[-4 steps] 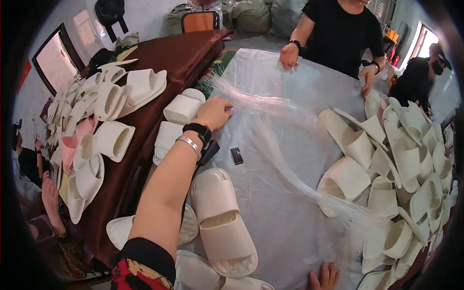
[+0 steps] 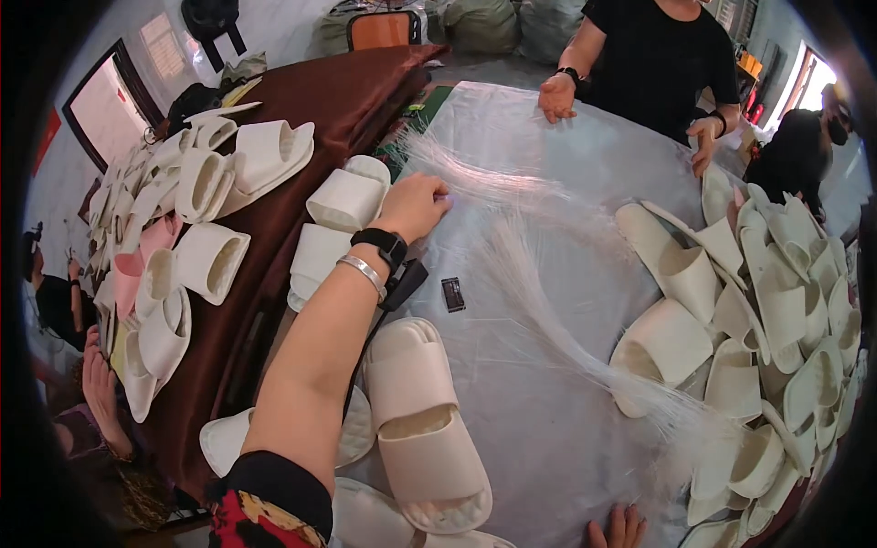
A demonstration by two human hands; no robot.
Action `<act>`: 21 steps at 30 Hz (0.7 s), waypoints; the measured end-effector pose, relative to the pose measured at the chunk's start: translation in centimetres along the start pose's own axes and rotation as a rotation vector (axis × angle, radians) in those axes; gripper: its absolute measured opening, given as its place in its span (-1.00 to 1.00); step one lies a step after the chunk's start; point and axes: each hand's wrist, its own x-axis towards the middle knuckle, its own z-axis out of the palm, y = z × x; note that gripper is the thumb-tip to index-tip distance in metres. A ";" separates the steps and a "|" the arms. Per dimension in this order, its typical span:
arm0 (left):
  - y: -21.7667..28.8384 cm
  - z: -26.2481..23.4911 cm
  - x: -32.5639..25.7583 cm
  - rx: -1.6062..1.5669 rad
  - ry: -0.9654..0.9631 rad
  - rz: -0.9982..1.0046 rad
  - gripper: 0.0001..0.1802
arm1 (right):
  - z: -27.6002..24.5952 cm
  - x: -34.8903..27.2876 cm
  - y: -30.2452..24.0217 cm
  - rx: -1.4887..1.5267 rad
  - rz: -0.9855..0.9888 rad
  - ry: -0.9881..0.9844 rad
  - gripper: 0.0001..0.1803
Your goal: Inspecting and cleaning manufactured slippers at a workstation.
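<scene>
My left hand (image 2: 413, 206), with a black watch and a silver bangle at the wrist, reaches to the far left side of the grey-covered table. Its fingers are curled in, with a small purple spot at the tips; what they hold, if anything, is hidden. Beside it lie white slippers (image 2: 347, 203), and just beyond is a bundle of thin clear plastic strands (image 2: 484, 173). At the bottom edge my right hand (image 2: 618, 530) shows only its fingers, resting spread on the grey sheet. A pair of white slippers (image 2: 429, 457) lies between my arms.
A second strand bundle (image 2: 557, 333) curves across the grey sheet (image 2: 539, 438). Near it is a small black piece (image 2: 453, 294). White slippers are heaped at right (image 2: 772, 283) and on the brown-covered table (image 2: 356, 100) at left. A person in black (image 2: 658, 64) stands across, both hands low.
The view has shifted slightly. My left hand has moved a little farther away and to the right, its fingers still curled. The person across has raised one hand slightly.
</scene>
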 end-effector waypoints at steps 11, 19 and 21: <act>-3.3 -0.1 1.8 0.309 0.196 0.011 -0.78 | 0.7 0.5 0.8 0.005 -0.002 -0.001 -0.27; -1.5 -1.9 2.3 0.309 -0.197 -0.101 -0.73 | 1.1 0.2 1.1 0.038 -0.016 0.021 -0.26; -1.5 -1.6 2.4 0.289 -0.224 -0.105 -0.71 | 0.9 0.3 1.2 0.045 -0.009 0.012 -0.26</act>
